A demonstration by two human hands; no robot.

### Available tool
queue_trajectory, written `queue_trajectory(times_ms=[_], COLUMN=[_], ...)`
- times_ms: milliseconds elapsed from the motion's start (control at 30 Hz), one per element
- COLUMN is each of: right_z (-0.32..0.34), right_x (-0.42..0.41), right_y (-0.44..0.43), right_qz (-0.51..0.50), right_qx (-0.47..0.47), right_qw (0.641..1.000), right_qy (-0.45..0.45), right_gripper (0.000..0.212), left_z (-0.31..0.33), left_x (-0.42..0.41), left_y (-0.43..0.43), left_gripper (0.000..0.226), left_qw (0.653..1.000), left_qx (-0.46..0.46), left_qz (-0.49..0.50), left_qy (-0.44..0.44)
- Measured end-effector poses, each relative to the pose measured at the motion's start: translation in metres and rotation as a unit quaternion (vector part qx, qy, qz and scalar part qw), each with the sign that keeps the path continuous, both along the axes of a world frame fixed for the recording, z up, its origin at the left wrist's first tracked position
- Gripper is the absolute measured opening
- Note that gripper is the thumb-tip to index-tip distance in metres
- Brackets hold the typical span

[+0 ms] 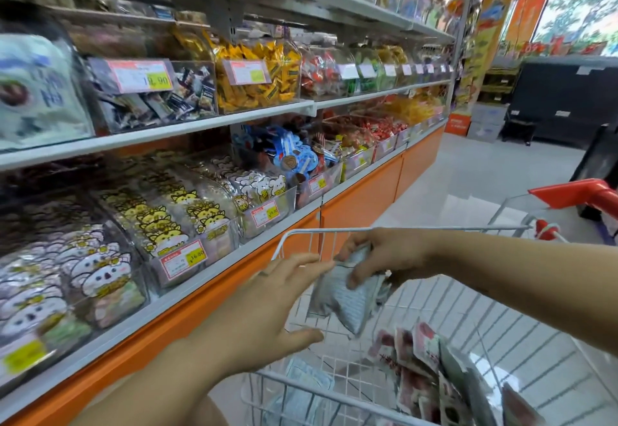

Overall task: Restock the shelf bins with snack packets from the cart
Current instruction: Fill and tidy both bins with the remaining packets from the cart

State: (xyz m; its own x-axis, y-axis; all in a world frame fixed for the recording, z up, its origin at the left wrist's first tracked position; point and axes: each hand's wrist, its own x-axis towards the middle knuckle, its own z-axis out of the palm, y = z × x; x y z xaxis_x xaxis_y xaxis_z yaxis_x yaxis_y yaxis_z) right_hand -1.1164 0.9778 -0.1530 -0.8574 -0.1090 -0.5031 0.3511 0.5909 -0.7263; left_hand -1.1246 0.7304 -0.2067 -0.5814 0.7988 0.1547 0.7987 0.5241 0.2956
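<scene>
Shelving (207, 124) fills the left, tiered clear bins (187, 225) of bagged snacks angled toward the aisle so stock slides forward. Our wire cart (301, 235) sits near right, parked tight beside the lowest shelf edge, likely to keep the reach short. More snack packets (421, 358) lie heaped in its near end. Our right hand (384, 255) hovers over the cart, grip closed on a silvery-blue packet (344, 295), pinched by its top edge so it hangs free. Our left hand (267, 312) is just beside it, fingers spread wide, holding nothing, touching the packet's left side or nearly; we judge it's set to take or steady it before binning. Which bin matches, we cannot tell.
</scene>
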Motion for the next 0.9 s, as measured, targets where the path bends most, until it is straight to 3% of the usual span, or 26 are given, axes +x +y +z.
queue_trajectory(times_ms=[100, 233, 367, 433, 500, 567, 667, 733, 833, 900], right_z=[0.010, 0.031, 0.043, 0.045, 0.045, 0.041, 0.033, 0.031, 0.034, 0.035], right_x=[0.001, 0.005, -0.001, -0.002, 0.000, -0.003, -0.006, -0.007, -0.009, -0.013], right_y=[-0.022, -0.043, -0.045, -0.045, -0.047, -0.046, -0.044, -0.043, -0.042, -0.042], right_qz=[-0.031, -0.036, -0.068, -0.041, -0.002, 0.013, 0.028, 0.063, 0.069, 0.063], right_qx=[-0.118, -0.205, -0.292, -0.312, -0.283, -0.263, -0.220, -0.144, -0.022, 0.037], right_qw=[0.993, 0.978, 0.954, 0.949, 0.957, 0.960, 0.963, 0.963, 0.953, 0.942], right_qy=[-0.009, -0.011, -0.029, -0.001, 0.058, 0.096, 0.151, 0.217, 0.293, 0.326], right_gripper=[0.027, 0.008, 0.069, 0.068, 0.048, 0.048, 0.061, 0.053, 0.038, 0.039], left_z=[0.003, 0.000, 0.009, 0.013, 0.017, 0.018, 0.018, 0.014, 0.013, 0.014], left_x=[0.005, 0.001, -0.003, -0.007, -0.009, -0.011, -0.013, -0.016, -0.016, -0.015], left_y=[0.001, 0.000, 0.002, 0.002, 0.001, 0.001, 0.006, 0.008, 0.012, 0.015], left_gripper=[0.105, 0.090, 0.068, 0.057, 0.038, 0.029, 0.038, 0.053, 0.049, 0.042], left_qw=[0.999, 0.980, 0.922, 0.900, 0.892, 0.882, 0.862, 0.845, 0.805, 0.750], left_qx=[-0.008, 0.195, 0.341, 0.368, 0.379, 0.389, 0.405, 0.413, 0.446, 0.491], left_qz=[0.015, 0.042, 0.105, 0.142, 0.164, 0.180, 0.199, 0.206, 0.205, 0.189], left_qy=[0.037, 0.000, -0.152, -0.185, -0.184, -0.195, -0.229, -0.271, -0.334, -0.400])
